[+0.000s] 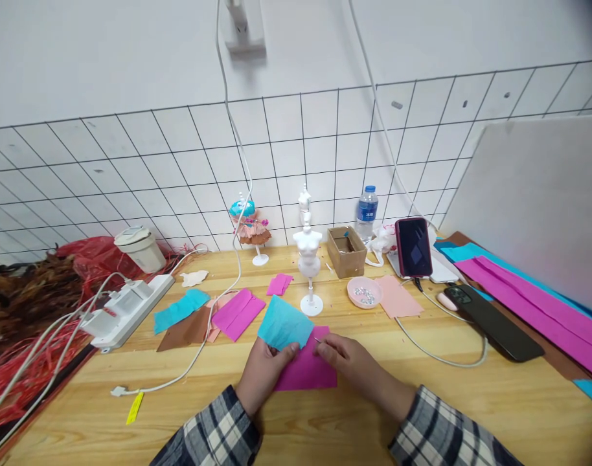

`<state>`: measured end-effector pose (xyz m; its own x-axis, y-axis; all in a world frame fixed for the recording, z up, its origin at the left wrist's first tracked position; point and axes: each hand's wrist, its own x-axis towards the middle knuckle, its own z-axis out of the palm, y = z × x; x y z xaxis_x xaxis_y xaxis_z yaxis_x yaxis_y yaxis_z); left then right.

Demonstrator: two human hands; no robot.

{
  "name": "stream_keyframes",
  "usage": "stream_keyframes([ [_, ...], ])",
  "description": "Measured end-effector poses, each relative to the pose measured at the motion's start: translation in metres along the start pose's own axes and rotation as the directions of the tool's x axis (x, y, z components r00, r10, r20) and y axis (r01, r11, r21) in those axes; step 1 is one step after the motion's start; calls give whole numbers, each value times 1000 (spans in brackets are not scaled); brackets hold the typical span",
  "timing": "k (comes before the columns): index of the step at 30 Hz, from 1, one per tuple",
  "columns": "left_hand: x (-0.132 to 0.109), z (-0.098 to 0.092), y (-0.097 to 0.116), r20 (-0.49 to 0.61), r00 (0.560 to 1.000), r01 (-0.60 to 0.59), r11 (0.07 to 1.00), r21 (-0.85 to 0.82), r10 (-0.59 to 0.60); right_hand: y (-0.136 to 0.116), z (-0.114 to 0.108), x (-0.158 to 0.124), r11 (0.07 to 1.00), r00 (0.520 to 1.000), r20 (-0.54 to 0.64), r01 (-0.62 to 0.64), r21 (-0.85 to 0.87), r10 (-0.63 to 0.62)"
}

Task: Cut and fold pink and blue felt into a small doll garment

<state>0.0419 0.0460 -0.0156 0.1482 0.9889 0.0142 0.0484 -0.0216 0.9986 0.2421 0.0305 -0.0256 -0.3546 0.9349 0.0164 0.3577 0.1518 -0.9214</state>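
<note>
My left hand (264, 372) pinches a teal sheet of crepe paper (284, 323), lifted at an angle over a magenta sheet (308, 372) that lies flat on the wooden table (471, 401). My right hand (352, 359) is closed in a pinch on a thin pin (317, 339) at the teal sheet's right edge. Just behind the hands stands a white miniature mannequin (309, 268) on a round base.
Loose teal, brown, magenta and pink paper pieces (213, 317) lie at left. A dressed mannequin (250, 226), cardboard box (345, 251), water bottle (366, 212), pink bowl (364, 292), propped phone (413, 247), flat black phone (495, 322), power strip (125, 309) and cables surround them.
</note>
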Motion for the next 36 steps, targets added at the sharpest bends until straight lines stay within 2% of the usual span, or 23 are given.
stream_keyframes([
  [3, 2, -2, 0, -44, 999, -3, 1000, 29, 5, -1, -11, -2, 991, 1000, 24, -3, -136, 6],
  [5, 2, -3, 2, -22, 1000, -4, 997, 76, 6, -3, -20, -4, 965, 999, -25, -39, -259, 34],
  [7, 1, -4, 4, 104, 994, 5, 986, 164, -23, -3, -32, -7, 901, 988, -122, -138, -411, 95],
  [9, -1, -5, 5, 291, 951, 23, 963, 268, -104, 0, -43, -9, 814, 968, -210, -233, -533, 139],
  [11, -5, -8, 7, 352, 919, 36, 927, 373, -178, 6, -52, -9, 760, 965, -232, -239, -605, 119],
  [13, -10, -14, 11, 251, 951, 36, 876, 481, -177, 12, -56, -9, 743, 974, -212, -201, -638, 82],
  [15, -14, -26, 19, 122, 984, 30, 800, 600, -129, 17, -56, -8, 750, 979, -193, -172, -639, 60],
  [18, -9, -61, 40, 3, 999, 33, 652, 757, -54, 23, -54, -8, 778, 979, -201, -158, -608, 42],
  [20, 6, -97, 56, -86, 995, 51, 522, 852, 44, 27, -51, -11, 791, 975, -222, -156, -591, 26],
  [24, 60, -178, 76, -336, 929, 284, 282, 916, 156, 38, -47, -23, 806, 963, -269, -136, -576, -30],
  [27, 105, -221, 73, -392, 911, 360, 216, 908, 130, 47, -46, -29, 834, 957, -282, -100, -543, -69],
  [29, 132, -235, 63, -383, 920, 363, 187, 913, 86, 50, -46, -30, 854, 950, -303, -100, -510, -70],
  [31, 153, -241, 50, -350, 935, 338, 169, 926, 47, 52, -46, -29, 868, 946, -320, -114, -483, -54],
  [36, 184, -246, 15, -300, 954, 301, 143, 943, -30, 51, -44, -28, 881, 939, -345, -149, -449, -17],
])
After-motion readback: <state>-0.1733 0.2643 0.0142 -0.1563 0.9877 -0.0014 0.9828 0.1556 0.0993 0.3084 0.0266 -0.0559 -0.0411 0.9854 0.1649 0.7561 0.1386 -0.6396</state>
